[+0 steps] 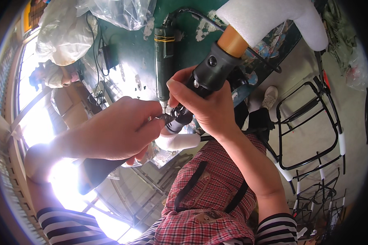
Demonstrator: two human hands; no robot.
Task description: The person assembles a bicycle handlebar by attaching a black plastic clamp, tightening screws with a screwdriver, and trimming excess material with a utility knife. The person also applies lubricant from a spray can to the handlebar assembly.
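My right hand (214,110) wraps round a black plastic tube joint (212,67) with round holes and a metal screw or pin in its side. An orange-brown tube section (232,41) and a white foam-wrapped bent tube (270,18) extend from its upper end. My left hand (122,126) is closed in a pinch at the joint's lower end, its fingertips on a small dark part (165,118) whose kind I cannot make out. Just beyond those fingers lies a dark electric screwdriver (163,61) with a yellow band, its bit pointing toward the joint.
The green worktop (131,45) holds plastic bags (114,12) and black cables (97,61). Black tubular frames (310,122) stand on the floor at right. Another person (55,75) is at the far left. White foam (178,141) covers a tube below the joint.
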